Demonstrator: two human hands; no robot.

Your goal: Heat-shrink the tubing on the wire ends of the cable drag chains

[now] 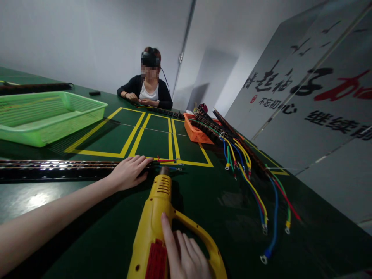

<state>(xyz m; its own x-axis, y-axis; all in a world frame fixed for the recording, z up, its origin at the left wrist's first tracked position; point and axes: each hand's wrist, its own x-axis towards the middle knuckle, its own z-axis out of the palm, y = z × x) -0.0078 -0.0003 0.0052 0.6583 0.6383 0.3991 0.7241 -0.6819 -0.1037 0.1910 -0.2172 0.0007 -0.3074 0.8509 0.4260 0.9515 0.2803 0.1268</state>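
A yellow heat gun (158,201) with a red switch area points away from me, its metal nozzle close to the cable ends. My right hand (186,252) is wrapped round its handle, index finger stretched along the body. My left hand (130,172) is closed over the end of a long dark cable bundle (72,168) that runs in from the left edge. Beyond its fingers, thin red and blue wires (171,160) with metal ring terminals stick out to the right, just past the nozzle.
A green basket (55,126) stands at the left. An orange basket (197,135) holds dark cable bundles, with coloured wires (247,170) spilling right. Across the green table (116,232), a person (149,85) handles wires.
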